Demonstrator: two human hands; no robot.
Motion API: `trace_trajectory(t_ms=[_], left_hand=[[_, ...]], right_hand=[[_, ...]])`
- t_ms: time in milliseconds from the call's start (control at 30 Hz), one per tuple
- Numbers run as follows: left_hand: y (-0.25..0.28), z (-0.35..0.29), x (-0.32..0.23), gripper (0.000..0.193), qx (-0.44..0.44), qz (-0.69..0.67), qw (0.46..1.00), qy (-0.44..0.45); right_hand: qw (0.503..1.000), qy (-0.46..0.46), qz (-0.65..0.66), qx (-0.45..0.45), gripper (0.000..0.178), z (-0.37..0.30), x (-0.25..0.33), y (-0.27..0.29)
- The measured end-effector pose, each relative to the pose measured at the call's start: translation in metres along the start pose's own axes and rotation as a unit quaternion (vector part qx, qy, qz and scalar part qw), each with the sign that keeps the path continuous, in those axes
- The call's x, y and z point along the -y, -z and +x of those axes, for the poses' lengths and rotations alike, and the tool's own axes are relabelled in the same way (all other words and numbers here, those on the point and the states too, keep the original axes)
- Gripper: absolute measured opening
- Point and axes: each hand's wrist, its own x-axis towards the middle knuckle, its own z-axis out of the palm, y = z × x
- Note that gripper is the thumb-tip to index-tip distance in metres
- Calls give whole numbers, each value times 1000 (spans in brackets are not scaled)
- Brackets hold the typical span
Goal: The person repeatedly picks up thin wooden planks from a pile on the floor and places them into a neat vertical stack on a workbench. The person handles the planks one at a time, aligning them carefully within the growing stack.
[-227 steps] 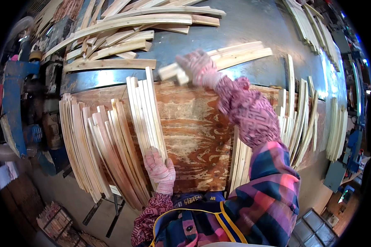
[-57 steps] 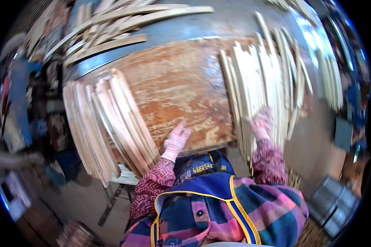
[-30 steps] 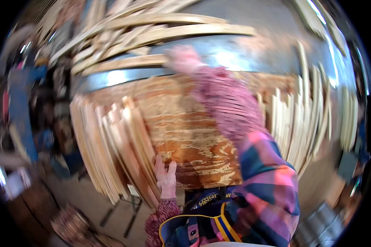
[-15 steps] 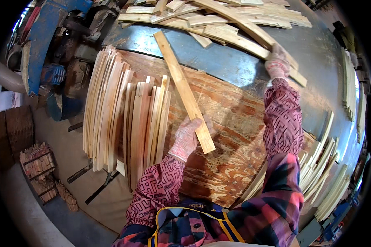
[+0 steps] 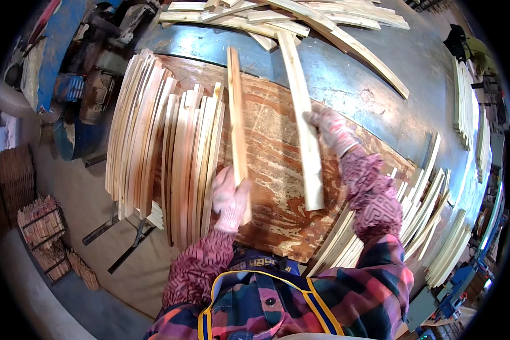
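Note:
My gloved left hand (image 5: 230,195) is closed around the near part of a narrow wooden slat (image 5: 237,119), which stands beside the row of slats. Farther right, my gloved right hand (image 5: 330,126) grips a paler wooden slat (image 5: 301,113) by its right edge, its far end close to the loose pile. Both slats point away from me over a worn plywood board (image 5: 272,170). Left of my left hand, a tight row of upright-packed slats (image 5: 192,153) lies along the board's left side. Some fingers of both hands are hidden or slightly blurred.
A loose pile of slats (image 5: 255,25) lies crisscrossed on the metal table (image 5: 374,73) at the far side. More slats (image 5: 419,198) are stacked at my right. Blue machinery (image 5: 56,62) stands at the far left, above bundled sticks (image 5: 42,232) on the floor.
My right hand has come back from the far pile with a slat, toward the middle of the board. My left hand has moved left, and its slat is now turned more upright.

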Motion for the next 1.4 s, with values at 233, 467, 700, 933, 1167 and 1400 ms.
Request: trace_trajectory(t_ms=[233, 467, 700, 933, 1167, 1400], left_hand=[[64, -79, 109, 80, -44, 445, 887, -119], [-56, -6, 5, 93, 106, -35, 994, 11], [-27, -25, 31, 73, -57, 223, 960, -158], [-15, -15, -24, 73, -55, 278, 920, -271], [-26, 39, -197, 68, 76, 418, 813, -398], [-35, 67, -72, 46, 329, -66, 939, 77]], right_hand=[[996, 10, 81, 19, 28, -11, -65, -40], [957, 35, -286, 47, 45, -48, -50, -101], [704, 138, -526, -457, 64, 45, 30, 82], [667, 19, -580, -467, 37, 42, 60, 175], [695, 190, -655, -227, 39, 33, -9, 120], [490, 339, -661, -456, 45, 114, 63, 144]])
